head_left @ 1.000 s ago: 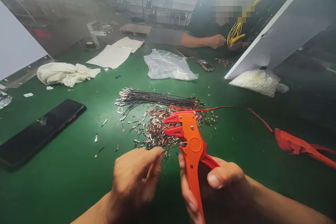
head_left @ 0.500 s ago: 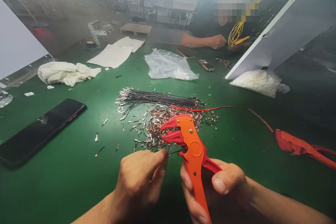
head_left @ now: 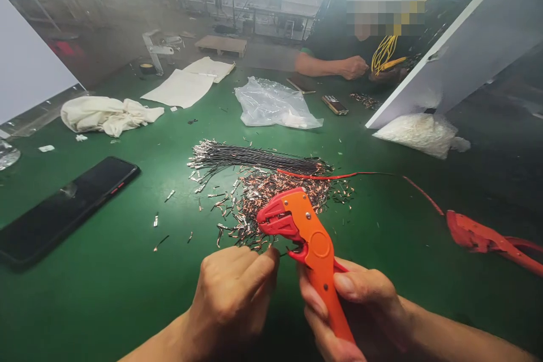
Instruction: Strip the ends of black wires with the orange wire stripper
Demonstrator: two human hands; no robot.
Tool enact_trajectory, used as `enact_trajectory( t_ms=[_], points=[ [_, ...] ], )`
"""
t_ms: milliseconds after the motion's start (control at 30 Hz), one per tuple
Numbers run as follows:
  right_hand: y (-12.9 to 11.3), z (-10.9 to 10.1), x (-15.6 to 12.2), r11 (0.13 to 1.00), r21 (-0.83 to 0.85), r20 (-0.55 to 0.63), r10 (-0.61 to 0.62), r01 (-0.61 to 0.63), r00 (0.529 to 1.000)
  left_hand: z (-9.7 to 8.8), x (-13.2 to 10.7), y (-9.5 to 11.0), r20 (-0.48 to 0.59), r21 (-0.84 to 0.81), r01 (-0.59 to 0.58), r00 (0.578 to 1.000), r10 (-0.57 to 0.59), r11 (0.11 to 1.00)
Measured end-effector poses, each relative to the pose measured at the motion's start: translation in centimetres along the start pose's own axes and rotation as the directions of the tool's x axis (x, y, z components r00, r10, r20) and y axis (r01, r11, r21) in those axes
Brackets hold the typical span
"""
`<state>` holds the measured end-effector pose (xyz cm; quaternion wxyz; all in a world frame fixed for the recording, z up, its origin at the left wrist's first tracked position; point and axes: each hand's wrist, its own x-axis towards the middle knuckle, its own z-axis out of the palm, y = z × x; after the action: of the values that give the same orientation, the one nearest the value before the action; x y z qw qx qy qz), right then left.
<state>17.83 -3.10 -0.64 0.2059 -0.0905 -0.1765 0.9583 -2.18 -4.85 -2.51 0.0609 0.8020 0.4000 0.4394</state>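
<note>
My right hand (head_left: 360, 300) is wrapped around an orange and red wire stripper (head_left: 319, 243), its lever squeezed in and its red jaws nearly together, pointing up and left. Close to the tool's lower cutting notch is my left hand (head_left: 240, 288), a closed fist with thumb and forefinger pinched on a thin black wire (head_left: 284, 254). Only a short end of that wire shows; the rest is hidden by the fist. Beyond the tool lies a heap of black and copper wire scraps (head_left: 267, 198). Behind it sits a bundle of black wires (head_left: 254, 155) with metal terminals at the left ends.
A phone (head_left: 72, 203) lies at left, beside a white cloth (head_left: 108, 115). Farther back are paper sheets (head_left: 178, 87) and a clear plastic bag (head_left: 275, 103). A second red tool (head_left: 487, 232) lies right, near a filled bag (head_left: 418, 133). Across the table a person holds yellow wires (head_left: 384, 55).
The stripper's jaws have come together as my right hand squeezed the lever, and the tool has tilted further left. My left hand has shifted slightly right.
</note>
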Motion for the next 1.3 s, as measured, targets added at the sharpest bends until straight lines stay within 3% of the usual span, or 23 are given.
enact_trajectory(
  t_ms=[133, 267, 467, 633, 867, 967, 1033, 1167, 1300],
  points=[
    [-0.5, -0.4, 0.5, 0.997, 0.029, 0.099, 0.069, -0.072, 0.993, 0.1, 0.1, 0.0, -0.002, 0.034, -0.019, 1.0, 0.019, 0.999],
    [-0.6, -0.9, 0.6, 0.996, 0.066, 0.141, 0.052, -0.062, 0.989, 0.3, 0.3, -0.1, -0.002, 0.035, -0.022, 1.0, 0.022, 0.999],
    [-0.1, -0.3, 0.2, 1.0, -0.019, -0.031, -0.009, 0.008, 0.999, 0.3, 0.4, 0.0, 0.01, 0.024, -0.035, 0.999, 0.035, 0.999],
    [0.4, 0.4, 0.3, 0.996, -0.087, -0.184, -0.029, 0.013, 0.983, 0.2, 0.4, 0.2, 0.067, 0.022, -0.024, 0.998, 0.022, 0.999],
    [0.4, -0.8, 0.4, 0.999, -0.026, -0.147, -0.038, 0.035, 0.988, 0.2, 0.5, 0.2, 0.088, 0.04, 0.029, 0.996, -0.032, 0.999],
    [0.2, -1.8, 0.5, 0.998, 0.065, -0.063, 0.001, 0.003, 0.998, 0.5, 0.4, 0.1, 0.093, 0.052, 0.085, 0.992, -0.089, 0.995],
    [0.1, -2.1, 0.6, 0.998, 0.053, -0.032, -0.036, 0.037, 0.999, 0.6, 0.2, 0.1, 0.098, 0.059, 0.108, 0.989, -0.113, 0.992],
    [-0.1, -1.6, 0.8, 0.997, -0.024, -0.128, -0.078, 0.075, 0.989, 0.6, 0.1, -0.2, 0.105, 0.06, 0.16, 0.981, -0.166, 0.985],
    [-0.9, -1.1, 0.6, 0.996, -0.09, -0.195, -0.015, -0.002, 0.981, 0.0, 0.5, -0.8, -0.005, 0.065, 0.218, 0.976, -0.218, 0.974]
  ],
)
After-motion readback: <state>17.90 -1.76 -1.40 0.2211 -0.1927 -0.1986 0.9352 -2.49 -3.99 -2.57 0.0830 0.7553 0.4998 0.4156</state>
